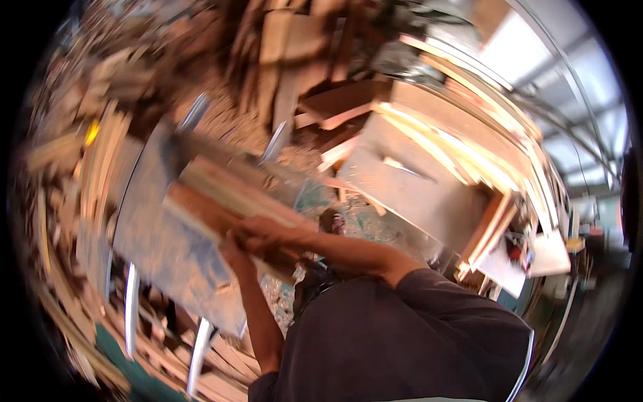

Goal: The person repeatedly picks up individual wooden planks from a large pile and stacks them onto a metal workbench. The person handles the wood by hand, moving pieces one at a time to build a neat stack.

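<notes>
A reddish-brown wooden board [195,206] lies slanting across a dusty grey metal table in front of me. My left hand [236,252] grips its near edge, the thumb side up against the other hand. Reaching across from the right, my right hand [262,234] is closed over the same board. Motion blur softens the fingers of both hands. Right behind this board, a second, paler length of wood [231,186] runs alongside it; whether the two touch, I cannot tell.
The metal table [161,234] carries sawdust and has bright metal bars [131,308] at its sides. Stacked planks [104,167] stand to the left. At the right, a large panel [395,177] bears long pale strips [429,137]. Sawdust and offcuts cover the floor beyond.
</notes>
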Available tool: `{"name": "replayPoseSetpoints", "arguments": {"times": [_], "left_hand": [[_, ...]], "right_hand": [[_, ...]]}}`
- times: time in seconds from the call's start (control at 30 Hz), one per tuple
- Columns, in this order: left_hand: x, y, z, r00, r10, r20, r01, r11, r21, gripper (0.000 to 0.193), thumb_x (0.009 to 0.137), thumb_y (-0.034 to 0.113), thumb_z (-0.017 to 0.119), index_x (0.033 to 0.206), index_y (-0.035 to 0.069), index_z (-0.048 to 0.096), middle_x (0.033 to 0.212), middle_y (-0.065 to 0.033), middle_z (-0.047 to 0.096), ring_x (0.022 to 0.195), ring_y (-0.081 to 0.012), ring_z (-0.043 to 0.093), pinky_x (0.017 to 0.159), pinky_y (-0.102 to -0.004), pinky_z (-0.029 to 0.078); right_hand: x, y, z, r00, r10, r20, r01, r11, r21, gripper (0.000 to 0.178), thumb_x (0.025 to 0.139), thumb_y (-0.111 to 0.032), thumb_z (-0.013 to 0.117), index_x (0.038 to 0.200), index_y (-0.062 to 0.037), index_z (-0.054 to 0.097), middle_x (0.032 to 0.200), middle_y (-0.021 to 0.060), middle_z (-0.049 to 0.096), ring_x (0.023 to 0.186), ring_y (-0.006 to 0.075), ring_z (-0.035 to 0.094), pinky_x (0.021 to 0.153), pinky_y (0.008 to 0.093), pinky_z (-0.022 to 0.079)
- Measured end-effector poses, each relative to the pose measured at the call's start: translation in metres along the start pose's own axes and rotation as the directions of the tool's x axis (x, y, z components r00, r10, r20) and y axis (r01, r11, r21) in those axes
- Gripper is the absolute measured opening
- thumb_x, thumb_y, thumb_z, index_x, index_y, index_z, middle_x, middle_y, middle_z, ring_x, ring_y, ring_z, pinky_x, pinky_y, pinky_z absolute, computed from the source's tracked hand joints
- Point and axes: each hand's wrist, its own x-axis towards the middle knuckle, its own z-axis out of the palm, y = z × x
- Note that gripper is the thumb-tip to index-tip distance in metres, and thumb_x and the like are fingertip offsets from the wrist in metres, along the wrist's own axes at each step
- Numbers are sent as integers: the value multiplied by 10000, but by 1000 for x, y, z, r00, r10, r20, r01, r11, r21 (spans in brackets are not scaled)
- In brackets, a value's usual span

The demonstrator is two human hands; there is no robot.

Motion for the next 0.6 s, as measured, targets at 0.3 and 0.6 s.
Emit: {"name": "replayPoseSetpoints", "arguments": {"times": [0.3, 0.6], "left_hand": [[0, 14, 9, 993, -114, -35, 111, 992, -65, 740, 955, 286, 717, 1510, 2, 319, 1470, -149, 484, 1285, -265, 524, 1067, -378, 468], [-5, 11, -1, 982, -159, -105, 162, 987, 16, 809, 919, 403, 741, 1530, 43, 351, 1517, -127, 452, 1304, -269, 504, 1084, -391, 449]], "right_hand": [[-31, 16, -45, 876, -282, -392, 241, 959, -152, 270, 875, -189, 675, 1109, -54, 651, 1039, 220, 655, 1014, 412, 615, 881, 469, 496], [-232, -25, -468, 409, -232, -882, -684, 562, -465, 321, 856, -196, 738, 1158, -92, 714, 1087, 156, 725, 959, 349, 697, 832, 402, 570]]}}
